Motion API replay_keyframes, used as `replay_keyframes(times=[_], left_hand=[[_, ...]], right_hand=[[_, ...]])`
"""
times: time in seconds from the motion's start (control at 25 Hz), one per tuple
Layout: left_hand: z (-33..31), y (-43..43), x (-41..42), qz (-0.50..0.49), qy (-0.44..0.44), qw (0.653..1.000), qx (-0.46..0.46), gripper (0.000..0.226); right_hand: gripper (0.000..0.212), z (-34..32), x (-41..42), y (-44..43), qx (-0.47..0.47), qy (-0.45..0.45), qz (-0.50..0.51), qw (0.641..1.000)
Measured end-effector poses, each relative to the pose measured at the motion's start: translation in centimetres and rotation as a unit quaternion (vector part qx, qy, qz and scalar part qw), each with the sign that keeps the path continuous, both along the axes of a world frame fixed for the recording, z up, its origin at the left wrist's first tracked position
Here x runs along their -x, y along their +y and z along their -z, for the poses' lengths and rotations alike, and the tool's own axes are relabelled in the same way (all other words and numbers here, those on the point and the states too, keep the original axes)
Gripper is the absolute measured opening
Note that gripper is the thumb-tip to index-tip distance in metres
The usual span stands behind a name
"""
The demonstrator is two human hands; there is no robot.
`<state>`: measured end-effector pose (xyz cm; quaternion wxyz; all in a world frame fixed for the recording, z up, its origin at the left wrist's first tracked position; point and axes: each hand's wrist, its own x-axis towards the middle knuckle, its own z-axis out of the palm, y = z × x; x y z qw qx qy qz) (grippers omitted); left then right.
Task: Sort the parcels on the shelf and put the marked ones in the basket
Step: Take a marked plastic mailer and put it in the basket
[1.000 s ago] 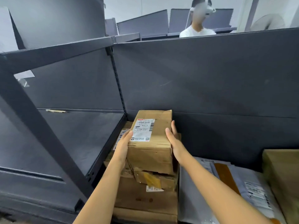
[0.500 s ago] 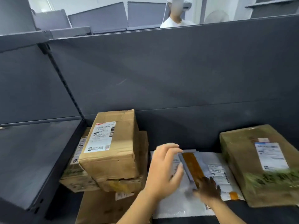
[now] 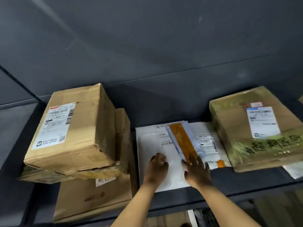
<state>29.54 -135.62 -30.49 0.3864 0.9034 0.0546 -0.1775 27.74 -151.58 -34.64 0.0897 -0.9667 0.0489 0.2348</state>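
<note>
On the dark shelf [image 3: 246,182] a stack of cardboard boxes stands at the left, topped by a labelled box [image 3: 72,135]. White poly mailers [image 3: 150,145] lie flat in the middle, with a grey mailer taped in orange [image 3: 183,141] lying across them. My left hand [image 3: 156,169] rests on the white mailer with its fingers curled. My right hand [image 3: 196,172] lies flat, fingers spread, its tips at the near end of the orange-taped mailer. Neither hand grips anything. At the right sits a wide box [image 3: 255,128] with green tape and black handwriting. No basket is in view.
A large flat box [image 3: 91,197] carries the left stack. The shelf's dark back panel [image 3: 147,46] rises right behind the parcels. Another white mailer [image 3: 295,171] peeks out under the right box. Below the shelf's front edge, lower goods are dimly seen.
Both hands let go of the top labelled box and moved right onto the mailers. The view swung right and tilted down; the person behind the panel is out of frame.
</note>
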Motion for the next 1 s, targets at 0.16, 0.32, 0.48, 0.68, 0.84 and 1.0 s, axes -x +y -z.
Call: replay_keyframes(times=[0.16, 0.32, 0.48, 0.68, 0.84, 1.0], left_hand=[[0.6, 0.6, 0.4, -0.043, 0.033, 0.998, 0.038, 0.023], [-0.4, 0.6, 0.0, -0.044, 0.013, 0.998, 0.045, 0.025], [-0.8, 1.7, 0.2, -0.048, 0.012, 0.998, 0.024, 0.028], [-0.6, 2.9, 0.4, -0.039, -0.001, 0.999, -0.037, 0.029], [-1.1, 3.0, 0.5, -0.042, 0.024, 0.998, -0.029, 0.031], [-3.7, 1.8, -1.0, -0.07, 0.031, 0.996, 0.043, 0.028]], right_hand=[[0.052, -0.7, 0.1, 0.0, 0.045, -0.054, -0.044, 0.997], [0.027, -2.2, -0.1, -0.9, 0.063, -0.223, -0.098, 0.968], [0.03, -1.0, -0.6, -1.5, -0.046, -0.164, 0.003, 0.985], [0.025, 0.0, -3.1, -1.1, 0.015, -0.099, 0.014, 0.995], [0.022, -1.0, -3.4, -1.3, -0.107, -0.121, 0.121, 0.979], [0.029, -5.1, -3.7, -1.6, -0.601, -0.062, 0.293, 0.741]])
